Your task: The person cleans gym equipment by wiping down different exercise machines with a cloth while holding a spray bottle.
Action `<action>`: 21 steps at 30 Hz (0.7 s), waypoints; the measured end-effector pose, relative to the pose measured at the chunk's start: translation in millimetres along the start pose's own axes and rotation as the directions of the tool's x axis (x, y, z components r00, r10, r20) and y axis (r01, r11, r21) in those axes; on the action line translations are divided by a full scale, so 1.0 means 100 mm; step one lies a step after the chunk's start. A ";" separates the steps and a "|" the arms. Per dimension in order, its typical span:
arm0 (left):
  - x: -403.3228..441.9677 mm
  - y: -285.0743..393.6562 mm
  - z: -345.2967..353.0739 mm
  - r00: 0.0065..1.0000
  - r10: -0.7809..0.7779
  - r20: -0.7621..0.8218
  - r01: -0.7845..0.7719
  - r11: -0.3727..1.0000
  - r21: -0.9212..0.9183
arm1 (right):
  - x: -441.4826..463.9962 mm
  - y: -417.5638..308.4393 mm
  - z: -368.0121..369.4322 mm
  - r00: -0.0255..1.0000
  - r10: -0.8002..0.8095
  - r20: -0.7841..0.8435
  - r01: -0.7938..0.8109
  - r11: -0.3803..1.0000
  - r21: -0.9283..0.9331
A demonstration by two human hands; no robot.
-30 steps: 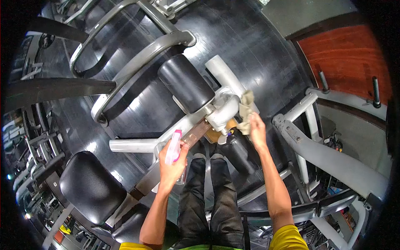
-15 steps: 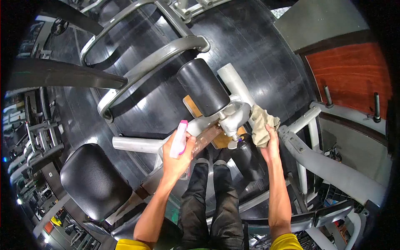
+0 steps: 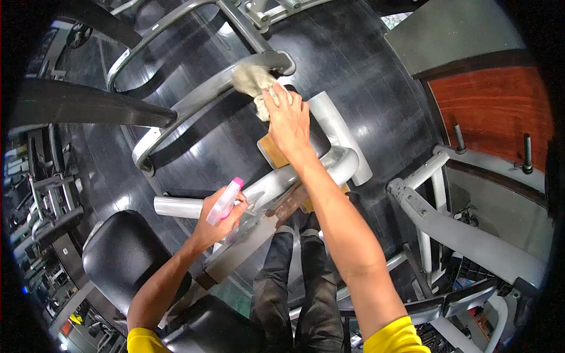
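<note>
Left hand (image 3: 220,215): fingers curled around the neck of the spray bottle (image 3: 225,202), whose pink-and-white head points up past the knuckles.
Right hand (image 3: 289,120): fingers bent over one end of the cloth (image 3: 253,82); the rest spreads beyond the fingertips, blurred.
Roller pad (image 3: 318,135): black, under the right hand, which hides much of it; whether the cloth touches it, I cannot tell.
Right forearm (image 3: 335,212): slants across the machine frame, blocking the view of its middle.
Wooden block (image 3: 272,152): just beside the right wrist, on the left hand's side.
Frame tube (image 3: 268,187): pale, between the two hands.
Seat pad (image 3: 122,253): black, near the left forearm, well apart from the fingers.
Thick tube (image 3: 341,138): beyond the roller pad, right of the right-hand fingers.
Curved rail (image 3: 203,91): behind the cloth, running past the right fingertips.
Red-brown panel (image 3: 494,106): far right of both hands.
</note>
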State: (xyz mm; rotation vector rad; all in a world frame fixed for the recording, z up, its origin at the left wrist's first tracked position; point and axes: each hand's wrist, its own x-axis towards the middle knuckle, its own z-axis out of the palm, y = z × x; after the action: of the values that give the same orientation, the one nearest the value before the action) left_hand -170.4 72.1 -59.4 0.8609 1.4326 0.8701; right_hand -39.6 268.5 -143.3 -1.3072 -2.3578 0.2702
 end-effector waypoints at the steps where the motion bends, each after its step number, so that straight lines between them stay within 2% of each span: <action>1: 0.05 0.00 -0.02 1.000 0.001 0.004 -0.001 1.000 0.000 | -0.03 -0.05 0.02 1.000 0.024 -0.014 -0.025 0.998 -0.061; 3: 0.10 -0.01 -0.03 1.000 0.000 0.021 -0.002 0.997 0.083 | -0.23 -0.09 -0.09 0.998 0.053 0.025 -0.051 0.996 -0.069; 5: 0.15 -0.03 0.00 1.000 0.007 0.013 -0.007 0.998 0.055 | -0.52 -0.09 -0.27 0.992 0.097 0.082 -0.088 0.991 -0.103; 8: 0.15 -0.08 0.06 1.000 -0.004 -0.018 0.002 0.992 -0.123 | -1.16 0.13 -0.47 0.956 0.170 0.238 -0.117 0.969 -0.219; 10: 0.13 -0.09 0.07 1.000 -0.030 -0.001 0.030 0.991 -0.128 | -1.29 0.06 -0.82 0.786 0.422 0.452 -0.361 0.907 -0.219; 11: 0.13 -0.08 0.07 0.998 -0.058 0.014 0.060 0.990 -0.124 | -1.42 0.17 -0.84 0.787 0.424 0.449 -0.359 0.906 -0.226; 12: 0.13 -0.03 0.06 0.995 -0.094 0.039 0.098 0.989 -0.107 | -1.57 0.31 -0.80 0.809 0.489 0.327 -0.525 0.850 0.029; 13: 0.13 -0.04 0.05 0.995 -0.094 0.044 0.099 0.989 -0.113 | -1.60 0.34 -0.81 0.790 0.573 0.218 -0.613 0.731 0.300; 15: 0.12 -0.07 0.04 0.997 -0.058 0.046 0.063 0.992 -0.111 | -1.43 0.34 -0.89 0.731 0.674 0.103 -0.660 0.661 0.357; 17: 0.13 -0.12 0.05 1.000 -0.001 -0.010 0.000 0.995 -0.095 | -0.98 0.18 -0.91 0.816 0.570 -0.090 -0.476 0.753 0.454; 18: 0.13 -0.15 0.06 0.996 0.052 -0.066 -0.057 0.996 -0.074 | -0.75 0.13 -0.84 0.880 0.455 -0.135 -0.375 0.842 0.388; 20: 0.15 -0.12 0.04 0.996 0.031 -0.079 -0.039 0.994 -0.099 | -0.32 0.06 -0.52 0.950 0.254 -0.182 -0.219 0.957 0.191; 21: 0.14 -0.11 0.03 0.996 0.001 -0.094 -0.013 0.992 -0.127 | -0.16 0.02 -0.35 0.972 0.220 -0.084 -0.212 0.972 0.099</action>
State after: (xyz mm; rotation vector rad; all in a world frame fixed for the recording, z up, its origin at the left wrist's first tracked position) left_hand -167.8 80.1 -75.6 0.7372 1.4393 1.0073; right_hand -14.9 254.6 -117.0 -1.5005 -2.1020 0.3674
